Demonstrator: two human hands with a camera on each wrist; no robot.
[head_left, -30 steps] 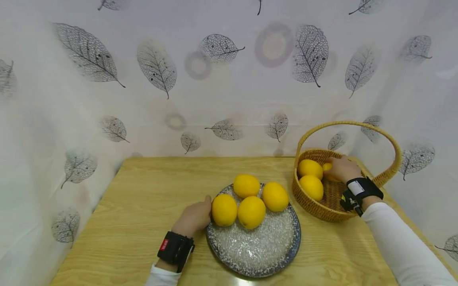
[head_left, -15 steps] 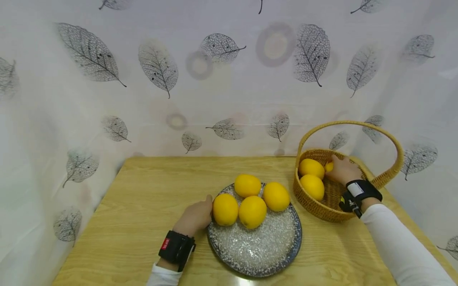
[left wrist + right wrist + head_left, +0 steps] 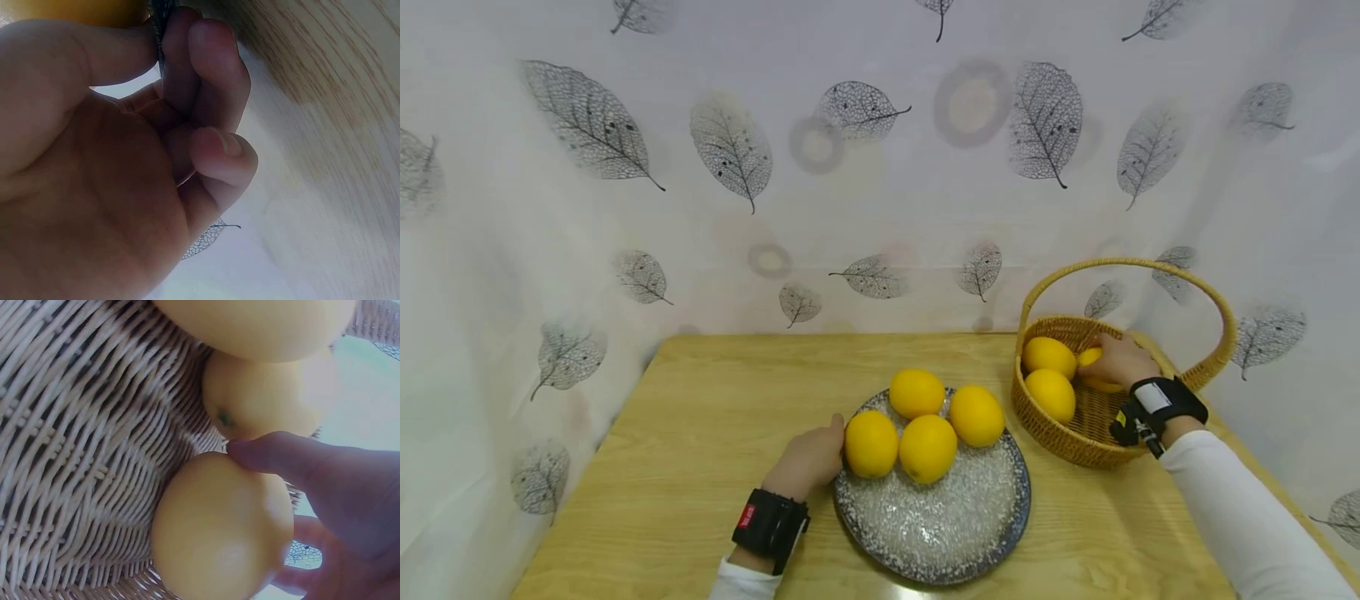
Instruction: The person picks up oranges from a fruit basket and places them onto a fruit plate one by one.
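Note:
My left hand (image 3: 808,458) pinches the left rim of a round speckled grey plate (image 3: 932,525) with a dark blue edge. In the left wrist view, the plate's rim (image 3: 161,31) passes between thumb and fingertips. Several yellow oval fruits (image 3: 928,450) sit on the plate's far half. At the right, my right hand (image 3: 1122,360) reaches into a wicker basket (image 3: 1078,446) and grips a yellow oval fruit (image 3: 222,528), thumb over it and fingers along its side. Two more yellow fruits (image 3: 1049,358) lie at the basket's left side; one shows a green spot in the right wrist view.
The basket's tall arched handle (image 3: 1120,262) rises over my right hand. Plate and basket stand on a light wooden table (image 3: 737,383). A leaf-patterned curtain (image 3: 880,208) hangs behind the table and along its sides.
My right hand stays in the basket and shifts slightly around the fruit, with more yellow showing beneath it now. The left hand and plate keep their places. The head view tilts slightly.

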